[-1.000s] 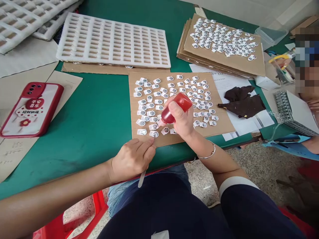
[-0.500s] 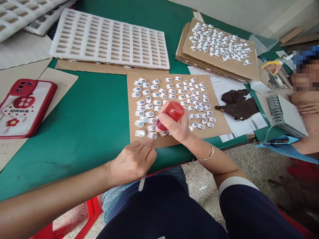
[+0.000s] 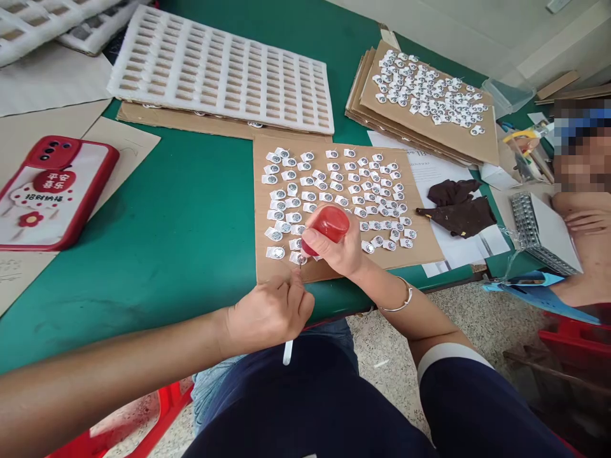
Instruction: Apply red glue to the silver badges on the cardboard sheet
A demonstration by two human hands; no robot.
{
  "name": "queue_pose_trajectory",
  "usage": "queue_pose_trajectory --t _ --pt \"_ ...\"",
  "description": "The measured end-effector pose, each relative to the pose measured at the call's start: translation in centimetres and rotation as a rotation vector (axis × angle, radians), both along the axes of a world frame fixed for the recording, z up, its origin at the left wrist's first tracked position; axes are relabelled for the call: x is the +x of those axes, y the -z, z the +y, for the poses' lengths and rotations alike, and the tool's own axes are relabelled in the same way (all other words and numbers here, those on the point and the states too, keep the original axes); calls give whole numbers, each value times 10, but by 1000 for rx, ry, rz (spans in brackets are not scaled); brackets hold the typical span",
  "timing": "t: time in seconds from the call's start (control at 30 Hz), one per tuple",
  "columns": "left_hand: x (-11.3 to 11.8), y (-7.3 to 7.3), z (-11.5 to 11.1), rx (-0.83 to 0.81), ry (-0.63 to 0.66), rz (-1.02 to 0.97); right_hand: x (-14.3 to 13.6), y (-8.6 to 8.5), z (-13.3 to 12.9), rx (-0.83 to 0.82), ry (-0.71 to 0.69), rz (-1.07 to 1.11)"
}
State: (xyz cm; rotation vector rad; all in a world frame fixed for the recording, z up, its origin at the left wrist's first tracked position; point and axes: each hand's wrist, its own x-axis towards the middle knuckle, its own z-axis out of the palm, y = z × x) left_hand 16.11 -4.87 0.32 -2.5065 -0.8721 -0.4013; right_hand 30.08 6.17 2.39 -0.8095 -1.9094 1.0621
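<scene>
My right hand [image 3: 335, 245] is wrapped round a red squeeze bottle [image 3: 329, 224], tilted with its base up and its tip hidden by my fingers. Close below it, my left hand [image 3: 273, 308] is closed in a fist on a thin white-handled tool [image 3: 287, 353], whose end sticks out under the palm. The left index finger points at a small round black-and-white piece [image 3: 298, 258] in the front row. Many such pieces on white tabs lie in rows on a cardboard sheet [image 3: 429, 251].
A white foam tray [image 3: 224, 70] of slots lies behind on cardboard. Stacked cardboard sheets [image 3: 356, 105] with more pieces stand back right. A dark brown cloth [image 3: 463, 213] rests on papers. A red-cased phone [image 3: 45, 197] is at left. Another person's arm [image 3: 587, 216] shows at right.
The view has shifted slightly, so the table's things sit a little further right. The white handle under my left fist stands more upright. Both hands keep their hold.
</scene>
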Motion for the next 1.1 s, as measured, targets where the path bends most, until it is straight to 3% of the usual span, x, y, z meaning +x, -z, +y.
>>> queue_pose_trajectory --t 0.17,1.1 --pt "0 -1 0 -2 -3 -12 -2 -4 -1 83 -26 1" --pt "-1 -1 2 -25 17 4 -1 -4 -1 177 -35 -38"
